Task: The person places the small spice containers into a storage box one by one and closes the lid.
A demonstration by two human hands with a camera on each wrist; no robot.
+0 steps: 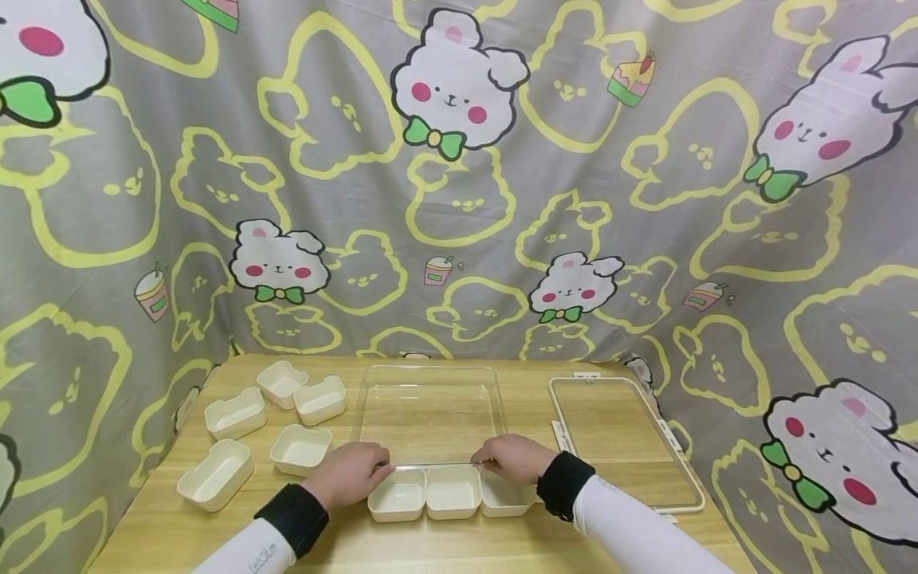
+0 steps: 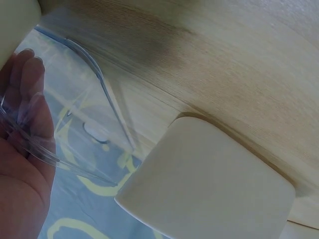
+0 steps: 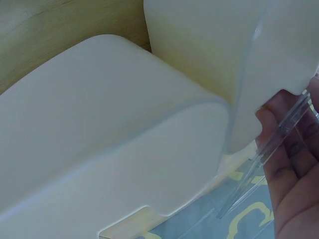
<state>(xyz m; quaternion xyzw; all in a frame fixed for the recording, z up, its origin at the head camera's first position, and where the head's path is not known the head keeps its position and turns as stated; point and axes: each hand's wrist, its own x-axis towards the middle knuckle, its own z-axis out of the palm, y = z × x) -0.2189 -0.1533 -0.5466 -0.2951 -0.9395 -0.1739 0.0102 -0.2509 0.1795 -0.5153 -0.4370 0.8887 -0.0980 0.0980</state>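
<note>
1. Now the left hand (image 1: 353, 472) and right hand (image 1: 518, 459) grip the clear box (image 1: 430, 418) by its near edge.
2. It is just past three little cups (image 1: 453, 496).
3. This looks like moving the box; next needs slow, even hands.

Grey bunny-print cloth (image 1: 459, 215); pale wood-grain table (image 1: 529, 410)

Table (image 1: 430, 552) (wood-grained) bears cream containers (image 1: 453, 493).
</note>
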